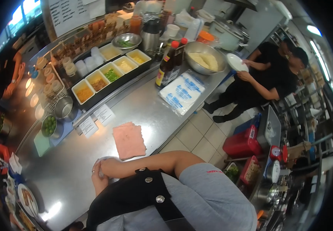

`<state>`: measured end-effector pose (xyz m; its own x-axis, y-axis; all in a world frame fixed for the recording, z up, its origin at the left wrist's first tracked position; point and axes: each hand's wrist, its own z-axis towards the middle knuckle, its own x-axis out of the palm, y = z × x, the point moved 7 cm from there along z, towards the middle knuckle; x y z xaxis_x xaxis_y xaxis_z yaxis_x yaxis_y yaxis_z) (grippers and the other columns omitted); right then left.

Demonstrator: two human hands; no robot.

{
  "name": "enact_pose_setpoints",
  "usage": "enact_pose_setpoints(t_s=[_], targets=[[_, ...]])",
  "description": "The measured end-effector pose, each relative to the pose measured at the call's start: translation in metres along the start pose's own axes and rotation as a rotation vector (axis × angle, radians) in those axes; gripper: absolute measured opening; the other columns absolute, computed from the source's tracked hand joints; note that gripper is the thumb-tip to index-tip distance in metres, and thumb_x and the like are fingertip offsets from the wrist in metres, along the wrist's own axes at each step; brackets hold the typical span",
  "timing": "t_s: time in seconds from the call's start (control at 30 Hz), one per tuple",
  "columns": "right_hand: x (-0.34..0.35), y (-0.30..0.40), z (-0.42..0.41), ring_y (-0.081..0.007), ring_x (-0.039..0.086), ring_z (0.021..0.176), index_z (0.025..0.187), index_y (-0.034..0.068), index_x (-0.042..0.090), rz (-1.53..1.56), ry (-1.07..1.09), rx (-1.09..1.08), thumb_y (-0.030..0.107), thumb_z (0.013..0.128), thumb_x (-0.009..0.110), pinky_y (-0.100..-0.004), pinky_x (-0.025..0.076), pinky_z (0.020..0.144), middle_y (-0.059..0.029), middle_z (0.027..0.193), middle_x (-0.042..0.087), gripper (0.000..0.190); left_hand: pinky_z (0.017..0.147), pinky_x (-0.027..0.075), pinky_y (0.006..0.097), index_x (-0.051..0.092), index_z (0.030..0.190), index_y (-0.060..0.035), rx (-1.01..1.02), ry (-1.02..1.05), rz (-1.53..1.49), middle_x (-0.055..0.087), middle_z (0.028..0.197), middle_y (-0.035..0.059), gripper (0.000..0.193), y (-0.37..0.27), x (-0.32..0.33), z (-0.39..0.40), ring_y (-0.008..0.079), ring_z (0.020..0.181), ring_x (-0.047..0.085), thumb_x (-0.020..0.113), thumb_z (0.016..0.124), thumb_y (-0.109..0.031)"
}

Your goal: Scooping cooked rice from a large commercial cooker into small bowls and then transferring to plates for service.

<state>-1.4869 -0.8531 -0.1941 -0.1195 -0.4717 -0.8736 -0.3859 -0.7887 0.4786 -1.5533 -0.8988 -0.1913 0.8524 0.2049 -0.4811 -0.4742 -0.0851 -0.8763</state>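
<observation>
My two hands meet low over the stainless steel counter (pixel 68 170), close in front of my black apron (pixel 131 187). My right hand (pixel 108 167) lies against my left hand (pixel 97 176), which wears a ring. A small whitish, translucent edge shows around the fingers; what it belongs to is hidden, so I cannot tell whether either hand grips it. Just beyond my right forearm, a pink cloth (pixel 129 140) with a wavy edge is spread flat on the counter.
White tubs of toppings (pixel 111 73) line the far side. Dark sauce bottles (pixel 166 65), a plastic-wrapped white pack (pixel 182 92) and a steel bowl of pale food (pixel 205 59) stand up the counter. Limes fill a pot (pixel 49 126). A person (pixel 270 72) holds a plate (pixel 237 62).
</observation>
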Motion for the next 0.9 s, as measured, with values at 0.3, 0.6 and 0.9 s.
enact_pose_setpoints(t_s=[0.3,0.6,0.9], targets=[[0.003,-0.012,0.016,-0.0303,0.063,0.075,0.084,0.004,0.066,0.06,-0.077,-0.28,0.013,0.075,0.06,-0.0416,0.048,0.065,-0.0144,0.084,0.065,0.014,0.094,0.041,0.0365,0.037,0.138,-0.0086,0.007,-0.027,-0.056,0.044,0.127,0.0134,0.089,-0.017,-0.026,-0.002,0.0286,0.112,0.048,0.072,0.057,0.004],[-0.099,0.016,-0.049,-0.0338,0.061,0.082,0.081,0.002,0.061,0.176,-0.173,-0.275,0.011,0.08,0.056,-0.0432,0.049,0.069,-0.0158,0.086,0.06,0.01,0.102,0.036,0.0406,0.018,0.14,-0.009,-0.062,-0.37,-0.686,0.037,0.13,0.0172,0.098,0.009,0.012,0.019,0.0272,0.117,0.045,0.08,0.064,-0.006],[-0.173,-0.107,-0.336,-0.0304,0.061,0.091,0.094,0.006,0.059,-0.188,-0.251,0.648,0.023,0.078,0.065,-0.0419,0.048,0.073,-0.0127,0.092,0.059,0.024,0.11,0.027,0.0427,0.033,0.141,0.0006,0.346,0.073,0.649,0.044,0.136,0.0196,0.104,-0.015,-0.092,0.053,0.0312,0.133,0.035,0.084,0.051,-0.013]])
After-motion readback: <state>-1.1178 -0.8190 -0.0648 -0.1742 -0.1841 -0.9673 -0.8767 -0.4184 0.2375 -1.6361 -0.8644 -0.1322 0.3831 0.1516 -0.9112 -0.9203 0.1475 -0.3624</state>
